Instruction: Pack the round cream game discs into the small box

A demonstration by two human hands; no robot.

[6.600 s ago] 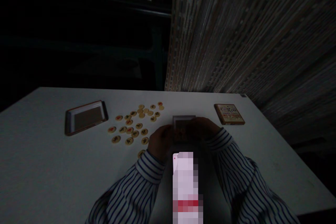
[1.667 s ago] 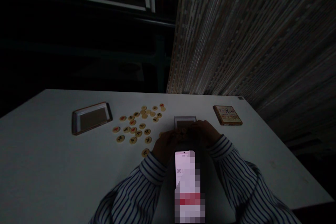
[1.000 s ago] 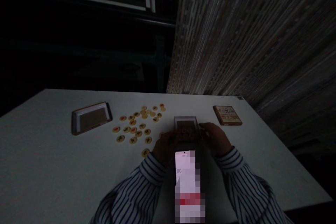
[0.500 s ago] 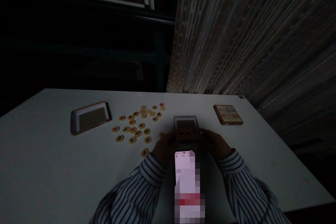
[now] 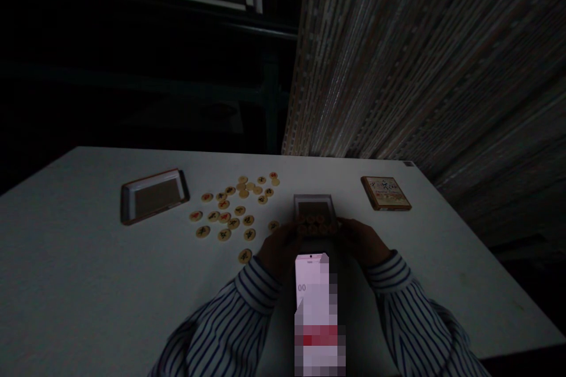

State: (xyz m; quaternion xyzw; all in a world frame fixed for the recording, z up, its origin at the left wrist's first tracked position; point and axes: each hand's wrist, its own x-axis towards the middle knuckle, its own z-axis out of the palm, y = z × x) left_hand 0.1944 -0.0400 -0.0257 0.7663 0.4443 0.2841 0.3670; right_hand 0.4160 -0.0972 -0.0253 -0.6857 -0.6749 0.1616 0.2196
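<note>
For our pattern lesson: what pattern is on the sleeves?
The sleeves have dark blue stripes on a pale ground; see the head view.

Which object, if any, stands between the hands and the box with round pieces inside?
Nothing visible does. The left hand and right hand are at the near corners of the box, seemingly touching it; darkness hides the contact. A loose piece lies left of the box, not in between.
</note>
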